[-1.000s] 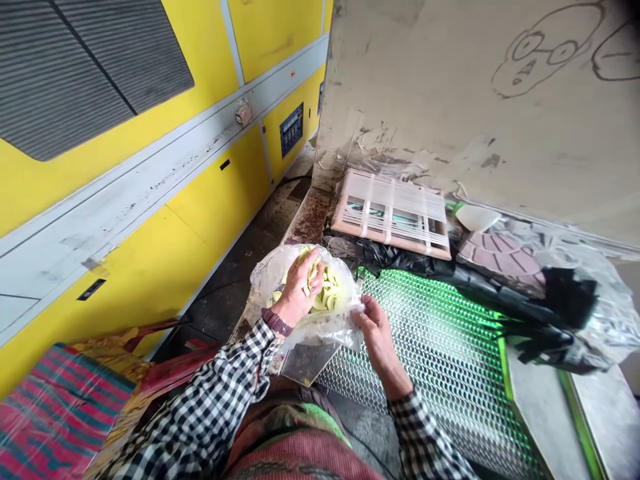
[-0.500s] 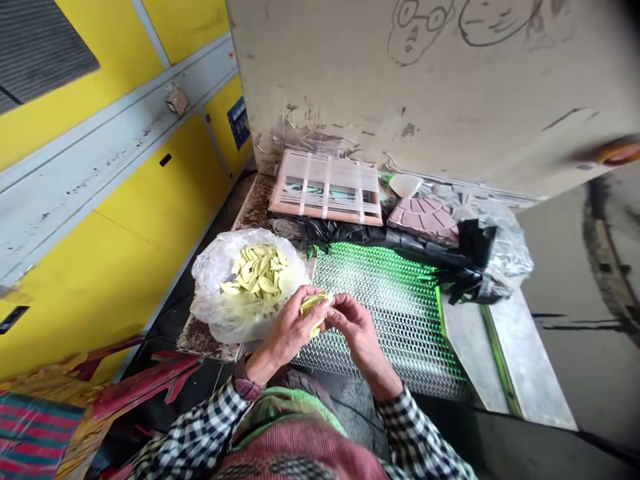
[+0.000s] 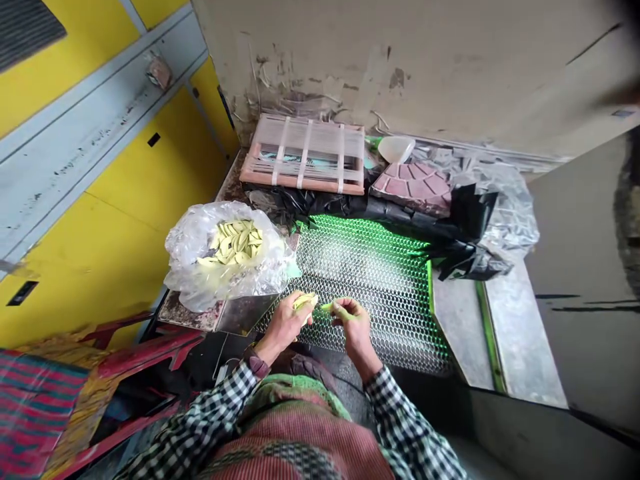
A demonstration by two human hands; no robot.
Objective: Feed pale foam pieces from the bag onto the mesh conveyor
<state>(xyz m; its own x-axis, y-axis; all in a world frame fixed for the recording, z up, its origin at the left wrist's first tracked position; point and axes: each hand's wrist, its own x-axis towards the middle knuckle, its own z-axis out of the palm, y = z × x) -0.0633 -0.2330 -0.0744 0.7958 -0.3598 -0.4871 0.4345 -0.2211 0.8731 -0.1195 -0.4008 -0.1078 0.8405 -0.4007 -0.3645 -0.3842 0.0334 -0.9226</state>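
Observation:
A clear plastic bag (image 3: 193, 273) lies open at the left end of the bench, full of pale yellow leaf-shaped pieces (image 3: 234, 242). Just in front of it my left hand (image 3: 287, 321) is closed round a small bunch of those yellow pieces (image 3: 305, 301). My right hand (image 3: 350, 319) pinches a single yellow piece (image 3: 329, 307) beside the left hand. Both hands hover over the near edge of the green-lit metal mesh (image 3: 370, 280).
At the back lie a strapped bundle of flat boards (image 3: 306, 153), a brown fan-shaped piece (image 3: 413, 187), a white cup (image 3: 396, 148), black plastic sheeting (image 3: 465, 240) and crumpled clear plastic (image 3: 510, 213). A yellow machine panel (image 3: 100, 220) stands on the left. Red frames (image 3: 135, 353) sit low on the left.
My left hand came out of the bag with a bunch of yellow pieces and met my right hand over the mesh; my right hand let go of the bag. The view swung right.

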